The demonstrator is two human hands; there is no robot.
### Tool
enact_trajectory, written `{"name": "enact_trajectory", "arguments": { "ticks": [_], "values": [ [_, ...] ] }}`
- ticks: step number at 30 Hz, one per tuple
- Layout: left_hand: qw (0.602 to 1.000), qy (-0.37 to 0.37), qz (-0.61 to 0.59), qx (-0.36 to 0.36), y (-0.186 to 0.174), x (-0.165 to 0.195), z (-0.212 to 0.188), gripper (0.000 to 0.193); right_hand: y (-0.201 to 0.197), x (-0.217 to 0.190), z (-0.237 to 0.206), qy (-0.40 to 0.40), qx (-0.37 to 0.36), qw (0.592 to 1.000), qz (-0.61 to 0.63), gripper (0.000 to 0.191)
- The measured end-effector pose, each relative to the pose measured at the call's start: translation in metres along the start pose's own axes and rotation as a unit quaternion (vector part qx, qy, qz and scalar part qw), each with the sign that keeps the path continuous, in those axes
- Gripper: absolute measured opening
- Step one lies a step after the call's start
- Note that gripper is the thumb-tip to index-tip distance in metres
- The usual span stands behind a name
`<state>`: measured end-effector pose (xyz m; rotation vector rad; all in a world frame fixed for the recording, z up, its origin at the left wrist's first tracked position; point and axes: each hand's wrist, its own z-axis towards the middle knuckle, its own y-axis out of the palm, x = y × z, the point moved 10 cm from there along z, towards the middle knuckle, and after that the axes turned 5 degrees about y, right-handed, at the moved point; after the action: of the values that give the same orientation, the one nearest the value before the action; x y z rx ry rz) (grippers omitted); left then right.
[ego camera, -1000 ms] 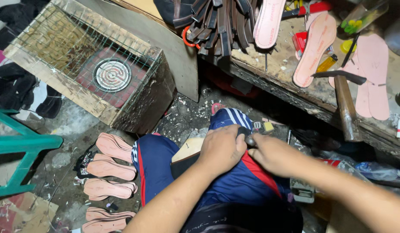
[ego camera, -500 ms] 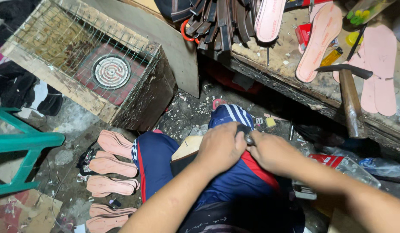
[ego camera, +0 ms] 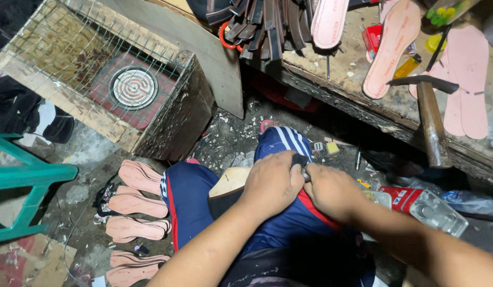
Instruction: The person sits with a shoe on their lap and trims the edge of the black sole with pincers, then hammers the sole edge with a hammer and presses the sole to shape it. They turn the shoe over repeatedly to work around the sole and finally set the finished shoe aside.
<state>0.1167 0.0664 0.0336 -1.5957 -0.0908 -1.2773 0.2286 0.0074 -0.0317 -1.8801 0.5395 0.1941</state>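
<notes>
Left hand [ego camera: 271,183] and right hand [ego camera: 331,190] meeting over the lap, both grips clamping a small dark piece [ego camera: 299,160]; wire-topped wooden box [ego camera: 166,127] containing a round coil heater [ego camera: 133,87].

1. The left hand [ego camera: 272,183] and right hand [ego camera: 331,191] meet over the knee, pinching a small dark piece [ego camera: 299,160] between them.
2. Pink sandal soles [ego camera: 136,204] lie in a row on the floor at the left.
3. A hammer [ego camera: 430,119] rests on the worktop [ego camera: 353,69], beside more pink soles [ego camera: 387,48].
4. A wire-covered box with a coil heater [ego camera: 134,87] stands at the upper left.
</notes>
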Motion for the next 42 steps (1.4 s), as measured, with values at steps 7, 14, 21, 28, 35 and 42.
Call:
{"name": "enact_trajectory", "arguments": {
  "ticks": [7, 14, 21, 28, 35, 42],
  "values": [
    [0.997, 0.072, 0.016, 0.009, 0.003, 0.025, -0.016, 0.042, -0.006, 0.009, -0.003, 0.002, -0.251, 0.968, -0.017, 0.044],
    [0.998, 0.005, -0.059, -0.009, -0.001, -0.006, 0.003, 0.037, 0.005, -0.003, -0.007, 0.056, 0.020, 0.998, 0.027, 0.026],
    [0.999, 0.026, -0.017, -0.039, 0.005, 0.012, -0.006, 0.036, -0.012, 0.001, 0.002, -0.045, -0.155, 0.986, 0.031, 0.041],
    [0.998, 0.067, -0.007, -0.018, 0.000, 0.018, -0.009, 0.042, -0.016, 0.002, 0.008, -0.030, -0.282, 0.958, -0.050, 0.040],
    [0.993, 0.024, -0.111, -0.032, -0.005, -0.005, 0.002, 0.037, 0.000, -0.012, -0.009, 0.048, 0.008, 0.999, -0.024, 0.041],
    [0.996, 0.028, -0.073, -0.034, -0.007, 0.005, -0.003, 0.041, -0.011, -0.003, -0.003, 0.006, -0.116, 0.993, 0.003, 0.048]
  ]
}}
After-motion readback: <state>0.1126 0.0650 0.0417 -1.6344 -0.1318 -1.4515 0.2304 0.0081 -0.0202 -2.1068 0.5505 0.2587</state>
